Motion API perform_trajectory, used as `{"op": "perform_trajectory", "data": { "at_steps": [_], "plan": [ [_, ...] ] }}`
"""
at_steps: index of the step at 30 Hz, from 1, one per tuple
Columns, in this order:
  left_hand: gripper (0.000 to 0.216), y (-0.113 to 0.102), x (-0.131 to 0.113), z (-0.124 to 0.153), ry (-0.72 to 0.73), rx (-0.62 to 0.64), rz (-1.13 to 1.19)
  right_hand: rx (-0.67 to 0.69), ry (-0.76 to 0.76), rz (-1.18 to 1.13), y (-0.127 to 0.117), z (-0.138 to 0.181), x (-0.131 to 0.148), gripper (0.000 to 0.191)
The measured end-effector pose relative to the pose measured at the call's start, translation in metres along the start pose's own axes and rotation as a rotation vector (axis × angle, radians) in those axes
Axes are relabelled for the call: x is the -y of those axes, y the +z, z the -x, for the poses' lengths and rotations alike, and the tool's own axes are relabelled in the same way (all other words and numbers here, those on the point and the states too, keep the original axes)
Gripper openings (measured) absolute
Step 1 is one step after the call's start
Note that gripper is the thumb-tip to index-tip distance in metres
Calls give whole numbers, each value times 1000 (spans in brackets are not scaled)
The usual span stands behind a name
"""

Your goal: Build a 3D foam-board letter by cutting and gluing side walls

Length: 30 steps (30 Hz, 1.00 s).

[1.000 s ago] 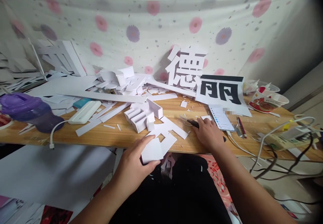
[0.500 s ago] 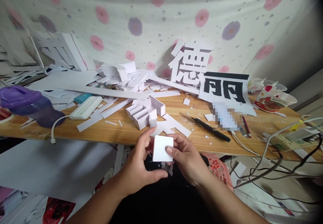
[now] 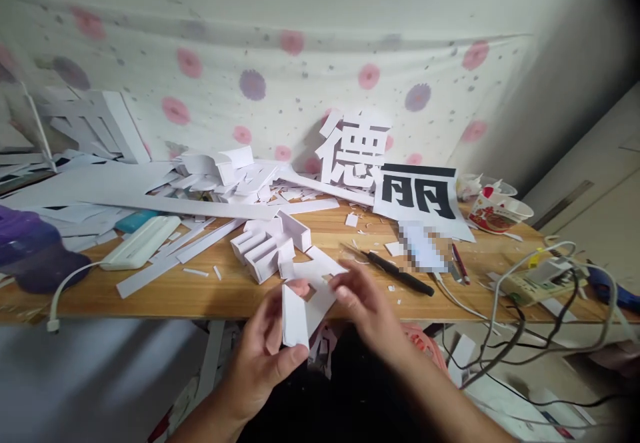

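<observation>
My left hand (image 3: 265,350) grips a small white foam-board block (image 3: 296,320) between thumb and fingers, tilted so that a narrow side shows. In my right hand (image 3: 367,306), thumb and fingers meet the right edge of a flat white cut-out board piece (image 3: 316,306), which has notches and slants past the table's front edge. Just behind the block, a white box-sided letter part (image 3: 270,246) with several raised walls sits on the table. The right fingertips are slightly blurred.
A black-handled craft knife (image 3: 400,273) lies right of my hands. Beyond it are a printed character sheet (image 3: 417,196), a standing white character (image 3: 353,150), a paper bowl (image 3: 500,210) and cables (image 3: 500,296). White scraps, a power bank (image 3: 143,243) and a purple bottle (image 3: 40,250) are on the left.
My right hand has left the block and taken the flat cut-out, which has come nearer me. The block is now in my left hand alone and turned. The view has shifted up and right.
</observation>
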<state>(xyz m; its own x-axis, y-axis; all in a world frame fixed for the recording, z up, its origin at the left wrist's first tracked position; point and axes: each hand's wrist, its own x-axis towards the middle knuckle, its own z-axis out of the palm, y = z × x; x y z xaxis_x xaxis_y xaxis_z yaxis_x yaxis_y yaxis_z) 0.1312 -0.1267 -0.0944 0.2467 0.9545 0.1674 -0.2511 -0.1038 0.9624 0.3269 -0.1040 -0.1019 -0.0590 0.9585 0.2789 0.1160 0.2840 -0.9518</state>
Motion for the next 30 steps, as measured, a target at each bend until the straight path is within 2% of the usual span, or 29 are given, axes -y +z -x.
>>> {"op": "perform_trajectory", "data": {
  "at_steps": [1, 2, 3, 5, 7, 10, 12, 14, 16, 20, 23, 30],
  "plan": [
    [56, -1, -2, -1, -6, -21, -43, -99, -62, 366, -19, -9, -5, 37],
    [55, -2, -4, -2, -9, -54, -95, -141, -72, 746, -37, -18, -9, 31],
    [55, -3, -7, -3, -11, -94, -145, -94, -39, 1088, -54, -25, -13, 28],
    [58, -5, -10, -4, 7, -164, -232, -68, 1, 1244, -77, -37, -21, 24],
    [60, -7, -12, -5, 42, -171, -309, -52, 30, 1276, -86, -41, -27, 20],
    [57, -11, -14, -4, 97, -114, -441, -72, 36, 1297, -80, -34, -22, 19],
    [56, -12, -15, -1, 113, -73, -498, -110, -46, 1187, -67, -21, -9, 19],
    [55, -10, -16, 1, 116, -45, -511, -101, -198, 995, -51, -6, 10, 14],
    [55, -5, -18, 3, 117, -31, -501, 25, -310, 880, -36, 9, 30, 10],
    [54, 3, -23, 5, 119, 7, -483, 176, -370, 851, -16, 25, 53, 7],
    [51, 5, -26, 6, 123, 42, -468, 178, -399, 879, -13, 28, 53, 7],
    [52, 7, -27, 12, 139, 49, -354, 89, -455, 920, -10, 27, 46, 8]
  ]
}}
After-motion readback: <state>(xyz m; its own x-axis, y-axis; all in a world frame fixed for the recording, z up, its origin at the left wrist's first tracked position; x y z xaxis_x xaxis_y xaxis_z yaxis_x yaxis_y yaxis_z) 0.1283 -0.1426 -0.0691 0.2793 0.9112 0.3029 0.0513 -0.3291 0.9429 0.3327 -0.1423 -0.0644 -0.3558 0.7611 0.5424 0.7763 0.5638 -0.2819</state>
